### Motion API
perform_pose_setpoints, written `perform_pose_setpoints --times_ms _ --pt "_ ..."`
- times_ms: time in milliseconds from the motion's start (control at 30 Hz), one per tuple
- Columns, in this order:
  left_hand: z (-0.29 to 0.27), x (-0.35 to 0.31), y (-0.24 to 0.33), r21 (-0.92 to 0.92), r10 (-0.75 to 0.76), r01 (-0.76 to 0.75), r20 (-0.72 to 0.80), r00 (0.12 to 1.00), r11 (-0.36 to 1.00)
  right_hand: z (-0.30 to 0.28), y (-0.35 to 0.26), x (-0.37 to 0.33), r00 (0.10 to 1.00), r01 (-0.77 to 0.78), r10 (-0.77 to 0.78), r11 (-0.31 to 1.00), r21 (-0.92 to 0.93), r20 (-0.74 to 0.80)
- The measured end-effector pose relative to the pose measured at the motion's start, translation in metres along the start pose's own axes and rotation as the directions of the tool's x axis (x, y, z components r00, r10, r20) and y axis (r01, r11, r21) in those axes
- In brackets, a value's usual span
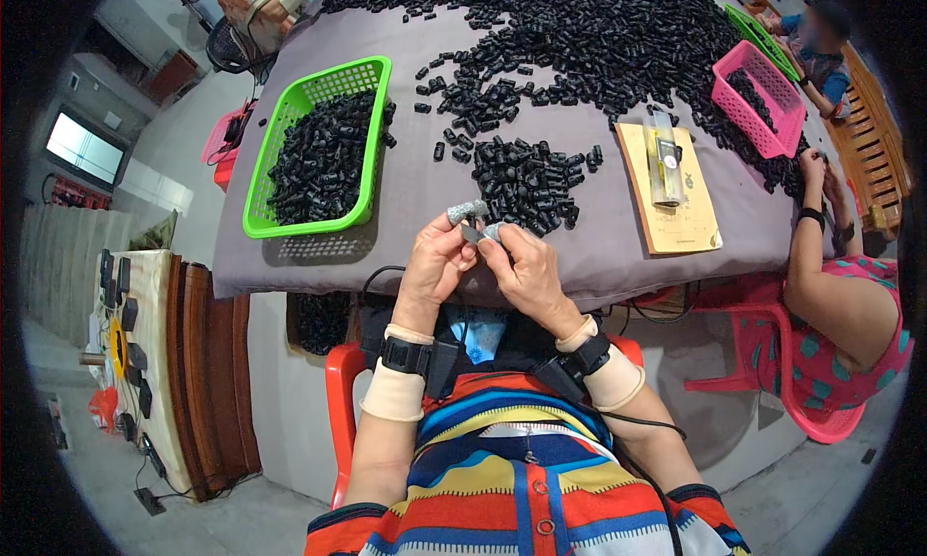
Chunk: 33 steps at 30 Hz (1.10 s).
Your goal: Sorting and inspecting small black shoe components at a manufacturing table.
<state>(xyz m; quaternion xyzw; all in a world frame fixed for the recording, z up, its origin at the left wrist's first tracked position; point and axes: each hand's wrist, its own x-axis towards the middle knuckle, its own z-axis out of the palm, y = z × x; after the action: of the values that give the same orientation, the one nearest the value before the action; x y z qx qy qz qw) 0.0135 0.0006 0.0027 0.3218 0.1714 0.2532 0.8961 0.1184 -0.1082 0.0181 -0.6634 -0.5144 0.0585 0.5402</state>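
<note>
My left hand (435, 259) and my right hand (526, 274) meet at the near edge of the table, fingers pinched together. Between them is a small dark flat piece (472, 234), its kind too small to make out. Grey coverings wrap a finger of each hand. Just beyond my fingertips lies a pile of small black cylindrical parts (529, 181). To the left stands a bright green basket (377, 141), filled with the same black parts.
A large heap of black parts (599, 44) covers the far side of the grey-covered table (425, 179). A yellow booklet (666, 229) bears a clear plastic case (663, 160). At right, a pink basket (784, 92) stands near a co-worker's arm (806, 242).
</note>
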Motion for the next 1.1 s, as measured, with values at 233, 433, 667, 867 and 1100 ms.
perform_pose_setpoints --times_ms 233,433,667,867,1100 --pt "-0.0045 -0.0004 -0.0028 0.025 0.012 -0.012 0.015 1.0 1.0 0.0016 0.0 -0.0006 1.0 0.01 -0.01 0.999 -0.04 0.002" --pt "-0.0012 -0.0002 -0.0025 0.038 0.005 -0.005 0.006 1.0 0.999 0.0025 0.0009 -0.0005 1.0 0.009 -0.011 0.998 -0.058 -0.019" --pt "0.0 -0.0007 -0.0009 -0.005 -0.018 0.018 0.006 1.0 1.0 0.004 -0.0018 0.0006 1.0 -0.012 0.012 0.998 -0.066 -0.006" --pt "0.0017 -0.0008 -0.0019 0.002 -0.007 0.007 -0.025 1.0 1.0 0.0071 0.0003 0.0008 1.0 -0.001 0.0 0.997 -0.074 -0.013" --pt "-0.0021 -0.0004 -0.0013 0.026 -0.031 0.031 -0.026 0.999 0.999 0.0101 -0.0002 0.0008 0.999 0.011 -0.015 0.992 -0.122 -0.032"
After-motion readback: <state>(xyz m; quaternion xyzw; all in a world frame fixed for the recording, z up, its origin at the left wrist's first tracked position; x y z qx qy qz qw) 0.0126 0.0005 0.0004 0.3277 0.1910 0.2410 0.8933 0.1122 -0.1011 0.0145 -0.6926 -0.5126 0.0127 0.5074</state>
